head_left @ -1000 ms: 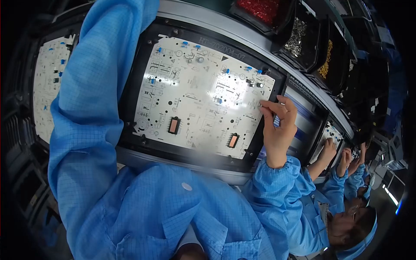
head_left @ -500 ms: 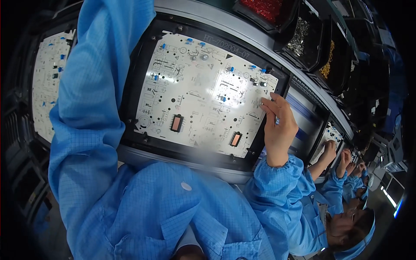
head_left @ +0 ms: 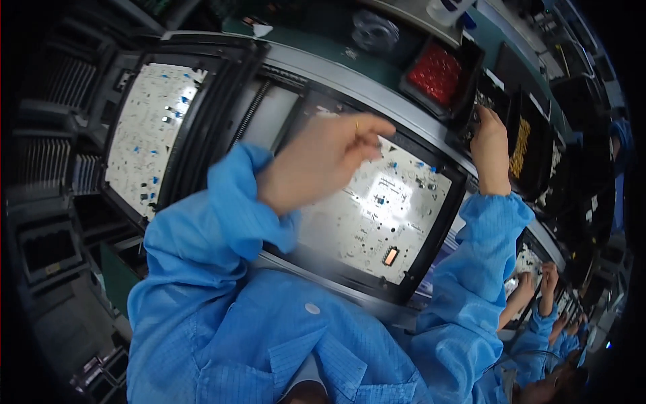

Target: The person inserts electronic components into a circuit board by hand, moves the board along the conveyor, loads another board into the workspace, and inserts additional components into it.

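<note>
A white circuit board [head_left: 350, 246] with small blue, black and silver parts lies in a black frame [head_left: 431, 252] in front of me. My left hand [head_left: 323, 158] hovers over its upper left part, blurred, index finger stretched out and the others loosely bent; nothing shows in it. It hides much of the board. At the right, my right hand [head_left: 492, 145] dips its bent, closed fingers into a black bin [head_left: 494, 91] of small silver parts. Its fingertips are partly lost in the dark bin, so what they grip cannot be made out.
To the left stands a second framed white board [head_left: 145, 135]. Beyond the metal rail [head_left: 363, 84] are a bin of red parts [head_left: 436, 74], a bin of yellow parts [head_left: 519, 148] and a clear plastic bag [head_left: 374, 30]. Co-workers' hands [head_left: 521, 289] work over boards farther right.
My right hand has left the board's right edge and gone up and right to the bin. My left arm, formerly stretched far forward, has drawn back over the board. The view has shifted.
</note>
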